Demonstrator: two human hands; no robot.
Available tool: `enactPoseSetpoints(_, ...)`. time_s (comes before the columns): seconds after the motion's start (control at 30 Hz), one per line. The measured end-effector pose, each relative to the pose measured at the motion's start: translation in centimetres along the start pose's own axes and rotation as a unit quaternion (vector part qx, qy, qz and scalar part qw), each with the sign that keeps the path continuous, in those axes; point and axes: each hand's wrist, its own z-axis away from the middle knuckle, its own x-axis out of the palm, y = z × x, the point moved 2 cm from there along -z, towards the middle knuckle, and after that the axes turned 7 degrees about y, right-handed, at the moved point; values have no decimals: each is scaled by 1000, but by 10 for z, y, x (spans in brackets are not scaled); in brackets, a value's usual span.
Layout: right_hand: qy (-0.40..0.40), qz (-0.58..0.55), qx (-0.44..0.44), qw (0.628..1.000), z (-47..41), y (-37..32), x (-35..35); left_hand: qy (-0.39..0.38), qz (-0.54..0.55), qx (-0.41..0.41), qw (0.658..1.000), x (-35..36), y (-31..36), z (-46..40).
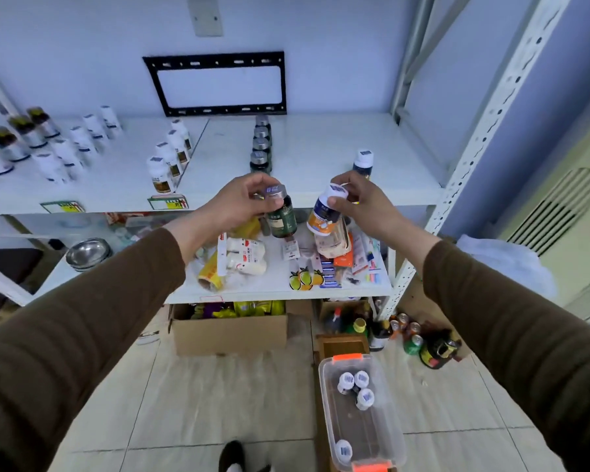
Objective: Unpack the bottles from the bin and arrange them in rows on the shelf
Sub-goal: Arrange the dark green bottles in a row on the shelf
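Head view, the only one: you've got both hands up in front of the shelf (321, 195), one bottle each. Your left hand (239, 202) pinches the green bottle (281, 216) by its silver cap, fingers curled round the lid, bottle hanging a bit tilted below. Your right hand (361, 202) grips the orange-and-white bottle (324, 216) by its white cap, same top pinch, body leaning toward the green one; the two are near but apart. Both sit at the shelf's front edge, not yet set down. So the step in hand looks like placing, w/ the pick from the bin (327, 396) done for this pair. On the shelf the row of dark silver-capped bottles (261, 144) runs front to back just beyond your left hand, so the green one prob. goes at the front of that row. A lone white-capped bottle (363, 161) stands just behind your right hand; the orange one likely lines up in front of it. Next move calls for straightening each bottle upright before it touches down, then letting go w/o knocking its neighbour. The bin on the floor holds approx. four white-capped bottles more, so the job's partway.
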Motion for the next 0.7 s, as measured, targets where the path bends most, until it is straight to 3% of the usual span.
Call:
enactPoseSetpoints(0.3, 55, 69, 14, 996, -68, -15, 46, -46, -10, 40, 998, -56, -25, -82)
enactPoseSetpoints(0.7, 129, 93, 65, 985, -145, -26, 20, -77, -11, 85, 993, -64, 0, -177)
